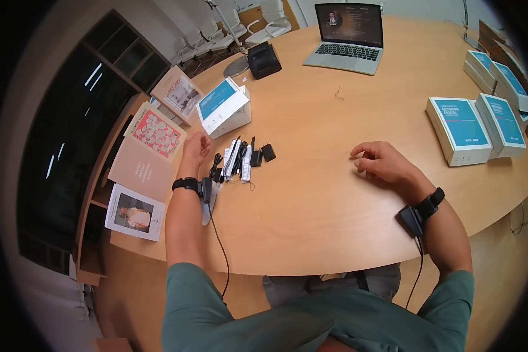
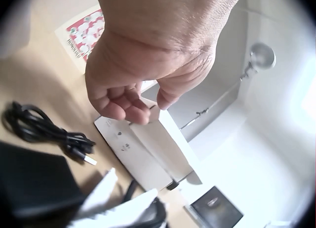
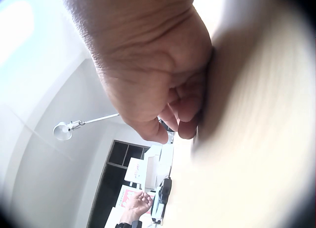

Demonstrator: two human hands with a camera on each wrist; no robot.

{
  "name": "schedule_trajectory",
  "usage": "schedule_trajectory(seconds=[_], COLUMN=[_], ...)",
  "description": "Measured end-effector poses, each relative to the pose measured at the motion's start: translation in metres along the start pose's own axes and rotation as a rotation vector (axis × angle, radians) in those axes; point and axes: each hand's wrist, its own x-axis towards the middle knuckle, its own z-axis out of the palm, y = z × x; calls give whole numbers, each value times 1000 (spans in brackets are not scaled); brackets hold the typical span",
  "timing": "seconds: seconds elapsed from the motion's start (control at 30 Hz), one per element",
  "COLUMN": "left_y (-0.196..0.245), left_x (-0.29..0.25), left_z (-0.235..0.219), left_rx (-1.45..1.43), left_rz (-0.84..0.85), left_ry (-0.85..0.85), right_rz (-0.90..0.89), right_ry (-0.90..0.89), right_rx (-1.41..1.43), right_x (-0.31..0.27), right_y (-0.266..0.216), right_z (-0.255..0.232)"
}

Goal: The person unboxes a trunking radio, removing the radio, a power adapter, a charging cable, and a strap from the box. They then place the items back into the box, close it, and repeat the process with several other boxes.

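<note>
Blue-and-white box (image 1: 224, 110) stands on the table (image 1: 293, 217), left of centre, just beyond the left hand (image 1: 197, 148). On my feed, that hand's fingers are loosely curled, thumb apart; contact I cannot tell. Cable bundle (image 1: 238, 161) lies just beside. Right hand (image 1: 384, 162), well apart: fingers loosely curled, thumb clear. Laptop (image 1: 347, 44) at far side.

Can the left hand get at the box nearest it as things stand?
Most likely yes: the left hand is close beside the box, appears to hold nothing, and nothing visible blocks the way.
</note>
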Motion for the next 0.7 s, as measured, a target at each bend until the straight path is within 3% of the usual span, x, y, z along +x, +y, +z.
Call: schedule_trajectory(seconds=[0.03,0.07,0.17,0.23,0.33,0.5,0.57,0.7], left_y=[12,14,18,23,23,8,14,48], left_x=[-17,-22,-22,-13,0,28,24,-23], left_z=[7,9,14,24,34,52,63,83], left_rx=[184,184,133,-69,-168,-289,-369,-267], left_rz=[-67,-66,-101,-228,-177,-89,-100,-29], left_ry=[24,29,42,68,-90,-117,-2,-62], right_rz=[-2,-1,-5,-10,-27,-11,-18,-22], right_ry=[-2,4,4,6,0,-2,-1,7], right_rx=[2,-32,-45,-21,-20,79,51,12], right_x=[0,-1,1,0,0,1,0,1], right_y=[-2,-4,-1,1,1,3,2,3], right_z=[1,1,0,0,-1,-1,-3,-3])
